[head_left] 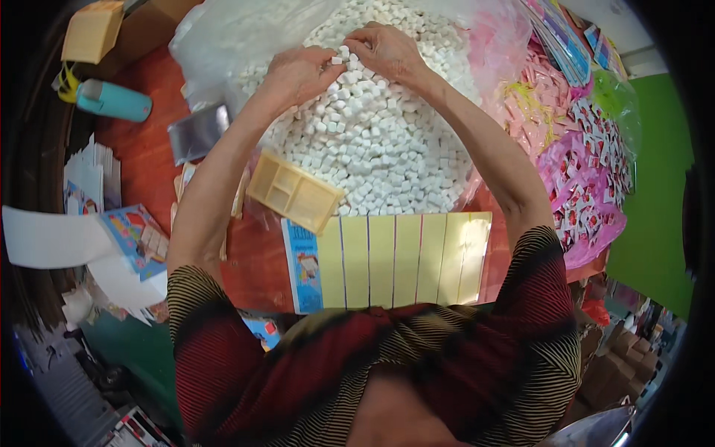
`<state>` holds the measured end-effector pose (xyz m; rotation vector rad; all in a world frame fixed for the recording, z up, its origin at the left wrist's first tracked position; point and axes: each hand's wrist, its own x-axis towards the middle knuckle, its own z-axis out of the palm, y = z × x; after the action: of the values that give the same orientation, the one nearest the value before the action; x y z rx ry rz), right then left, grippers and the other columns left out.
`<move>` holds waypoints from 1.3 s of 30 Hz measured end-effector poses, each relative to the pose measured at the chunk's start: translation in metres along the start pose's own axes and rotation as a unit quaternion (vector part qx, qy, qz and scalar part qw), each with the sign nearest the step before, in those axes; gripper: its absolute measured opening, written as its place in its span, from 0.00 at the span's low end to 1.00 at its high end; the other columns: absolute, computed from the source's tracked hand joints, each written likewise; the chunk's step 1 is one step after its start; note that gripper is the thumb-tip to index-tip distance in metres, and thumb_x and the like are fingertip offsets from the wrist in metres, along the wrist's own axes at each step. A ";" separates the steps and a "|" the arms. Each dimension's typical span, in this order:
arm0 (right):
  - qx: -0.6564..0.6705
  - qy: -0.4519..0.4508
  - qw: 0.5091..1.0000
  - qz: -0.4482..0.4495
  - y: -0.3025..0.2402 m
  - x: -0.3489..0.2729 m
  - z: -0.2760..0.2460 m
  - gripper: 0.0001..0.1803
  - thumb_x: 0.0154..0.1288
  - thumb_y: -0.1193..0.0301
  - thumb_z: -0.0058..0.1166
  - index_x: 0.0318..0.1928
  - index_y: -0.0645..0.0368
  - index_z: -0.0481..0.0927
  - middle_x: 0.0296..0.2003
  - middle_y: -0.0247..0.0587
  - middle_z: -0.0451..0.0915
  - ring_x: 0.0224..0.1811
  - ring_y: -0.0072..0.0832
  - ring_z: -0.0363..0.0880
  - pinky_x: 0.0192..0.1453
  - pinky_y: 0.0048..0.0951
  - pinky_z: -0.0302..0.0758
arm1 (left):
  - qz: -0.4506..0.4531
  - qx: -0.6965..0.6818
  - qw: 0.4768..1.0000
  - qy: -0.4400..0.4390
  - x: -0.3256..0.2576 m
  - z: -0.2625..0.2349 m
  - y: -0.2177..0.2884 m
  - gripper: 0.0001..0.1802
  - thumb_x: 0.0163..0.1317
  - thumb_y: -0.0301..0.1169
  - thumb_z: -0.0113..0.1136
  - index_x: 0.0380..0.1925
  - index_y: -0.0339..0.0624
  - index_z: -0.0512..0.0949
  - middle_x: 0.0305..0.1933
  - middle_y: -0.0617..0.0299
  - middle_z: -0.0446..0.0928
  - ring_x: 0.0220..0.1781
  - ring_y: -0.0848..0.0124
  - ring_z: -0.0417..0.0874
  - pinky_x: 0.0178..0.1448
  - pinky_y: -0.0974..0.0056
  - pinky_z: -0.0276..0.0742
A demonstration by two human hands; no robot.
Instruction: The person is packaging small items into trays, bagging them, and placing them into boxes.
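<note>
I judge this the gathering step: my left hand [296, 73] and right hand [387, 51] meet atop the heap of small white cubes [372, 141], fingertips pinching a few between them; next I'd need them carried toward the cream divided tray [293, 192] leaning at the heap's near edge

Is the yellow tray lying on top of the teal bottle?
No, the yellow tray leans at the edge of the white cubes, while the teal bottle lies far off to the left.

2 hands [298, 74] [387, 51]; white cubes [372, 141] too many to count, upper centre; 1 cream tray [292, 191]; 1 yellow striped card [395, 257]; 1 teal bottle [113, 100], upper left.
</note>
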<state>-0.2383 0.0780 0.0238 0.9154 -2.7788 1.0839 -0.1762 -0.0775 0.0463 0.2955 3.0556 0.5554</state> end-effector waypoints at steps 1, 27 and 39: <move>-0.017 0.002 0.999 -0.028 -0.002 -0.001 0.005 0.13 0.51 0.60 0.46 0.33 0.50 0.78 0.28 0.35 0.76 0.31 0.30 0.73 0.36 0.29 0.69 | 0.043 0.069 0.997 -0.012 -0.005 -0.001 -0.003 0.21 0.49 0.45 0.49 0.36 0.40 0.73 0.30 0.55 0.75 0.35 0.57 0.73 0.40 0.58 0.67; -0.084 0.033 0.988 -0.128 -0.092 -0.142 0.085 0.05 0.47 0.74 0.41 0.20 0.61 0.69 0.20 0.47 0.72 0.23 0.43 0.71 0.28 0.40 0.68 | -0.229 -0.458 0.746 0.425 -0.216 0.055 0.043 0.19 0.56 0.26 0.46 0.47 0.32 0.60 0.41 0.57 0.68 0.39 0.73 0.71 0.41 0.71 0.68; 0.148 0.020 0.989 0.007 -0.095 -0.141 0.027 0.09 0.53 0.69 0.42 0.29 0.62 0.71 0.23 0.52 0.74 0.25 0.44 0.73 0.28 0.36 0.69 | -0.110 -0.834 0.474 0.261 -0.179 0.039 0.078 0.20 0.55 0.33 0.49 0.48 0.43 0.60 0.40 0.64 0.67 0.40 0.74 0.70 0.39 0.72 0.69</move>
<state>-0.0659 0.0785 0.0304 0.8856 -2.6402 1.5289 0.0159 -0.0267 0.0348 -0.4128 1.1462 3.2250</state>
